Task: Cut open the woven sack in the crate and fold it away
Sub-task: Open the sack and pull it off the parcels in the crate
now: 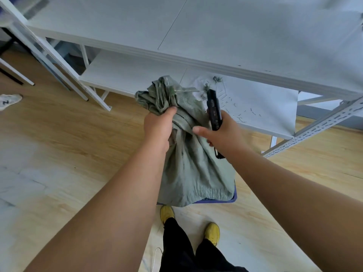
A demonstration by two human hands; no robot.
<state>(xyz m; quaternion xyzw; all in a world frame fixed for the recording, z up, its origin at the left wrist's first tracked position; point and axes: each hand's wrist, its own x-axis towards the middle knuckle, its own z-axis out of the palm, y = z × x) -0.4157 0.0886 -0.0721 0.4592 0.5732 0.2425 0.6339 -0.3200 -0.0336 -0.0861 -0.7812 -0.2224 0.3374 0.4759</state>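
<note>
A grey-green woven sack stands in a blue crate on the floor, and the sack hides most of the crate. My left hand grips the sack's bunched neck just below its crumpled top. My right hand holds a black utility knife upright, right beside the neck, with the thumb stretched toward the fabric. Whether a blade is out I cannot tell.
A white metal shelving unit stands straight ahead. Its low shelf, just behind the sack, carries green fibre scraps. Wooden floor lies to the left, with a white shoe at the far left. My yellow shoes are behind the crate.
</note>
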